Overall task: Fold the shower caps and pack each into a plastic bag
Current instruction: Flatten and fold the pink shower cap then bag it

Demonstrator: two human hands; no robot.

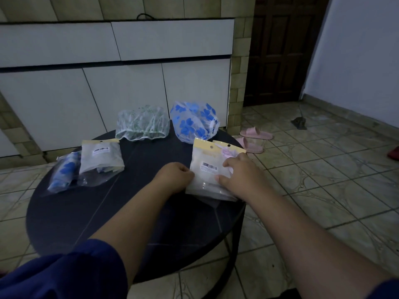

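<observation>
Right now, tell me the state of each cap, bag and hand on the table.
Green cap: unfolded, loose.
Blue cap: unfolded, loose.
Left bags: filled, lying flat, overlapping.
Right bags: stacked, under both hands.
Left hand: fingers curled at the stack's left edge.
Right hand: resting on the stack.

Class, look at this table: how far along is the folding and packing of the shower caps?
Done, it seems: a blue-flowered cap in a bag and another filled bag at the left. In hand: the left hand and right hand handle a bag stack. Left: the green-sprigged cap and blue-flowered cap, both unfolded.
</observation>
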